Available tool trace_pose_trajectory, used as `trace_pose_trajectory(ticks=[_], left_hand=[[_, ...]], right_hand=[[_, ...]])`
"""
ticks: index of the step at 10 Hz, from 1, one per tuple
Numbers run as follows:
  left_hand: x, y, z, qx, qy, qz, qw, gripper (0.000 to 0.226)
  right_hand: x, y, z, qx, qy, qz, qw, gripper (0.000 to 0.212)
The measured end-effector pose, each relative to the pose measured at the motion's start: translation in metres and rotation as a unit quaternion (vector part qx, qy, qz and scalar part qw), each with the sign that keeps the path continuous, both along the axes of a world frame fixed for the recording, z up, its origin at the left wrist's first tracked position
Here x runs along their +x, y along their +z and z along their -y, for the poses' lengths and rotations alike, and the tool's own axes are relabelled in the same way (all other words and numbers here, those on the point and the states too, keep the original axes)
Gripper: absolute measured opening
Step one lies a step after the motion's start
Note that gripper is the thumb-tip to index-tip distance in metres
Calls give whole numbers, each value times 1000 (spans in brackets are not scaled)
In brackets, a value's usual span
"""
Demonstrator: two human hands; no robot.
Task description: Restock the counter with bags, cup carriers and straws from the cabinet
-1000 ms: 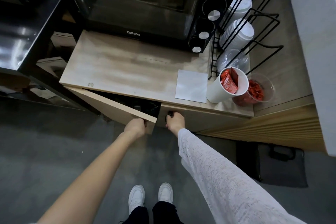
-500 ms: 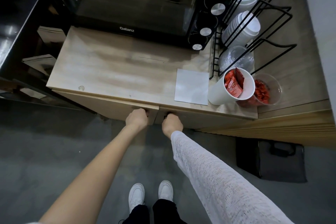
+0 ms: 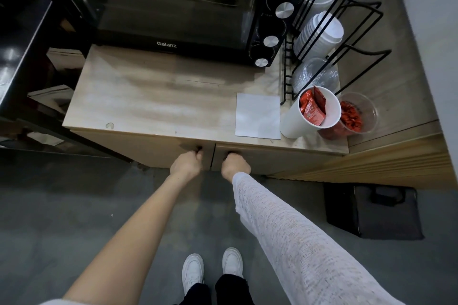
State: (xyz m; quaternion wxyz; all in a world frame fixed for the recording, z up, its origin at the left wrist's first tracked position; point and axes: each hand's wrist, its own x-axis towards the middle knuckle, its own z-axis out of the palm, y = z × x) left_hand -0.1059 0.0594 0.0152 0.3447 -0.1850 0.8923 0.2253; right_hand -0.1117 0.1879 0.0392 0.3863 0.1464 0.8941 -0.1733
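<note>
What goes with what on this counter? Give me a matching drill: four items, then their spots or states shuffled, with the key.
Items:
1. white paper cup
2. white sheet
3. Galanz oven
4. cabinet doors

Descriptions:
A. lies flat near the counter's front edge
B. stands at the back of the counter
C. shut, a hand at each handle
D. holds red sachets

Pairs: 1-D, 2-A, 3-B, 4-C

Black oven (image 3: 173, 7), red sachets (image 3: 311, 109)
</note>
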Motion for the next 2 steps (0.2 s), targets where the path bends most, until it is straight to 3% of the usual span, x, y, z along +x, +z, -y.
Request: trace_pose_trajectory(ticks=[2], left_hand=[[41, 7, 22, -11, -65, 43, 997, 43]], right_hand=[[-1, 17, -11, -38, 4, 108, 993, 24]])
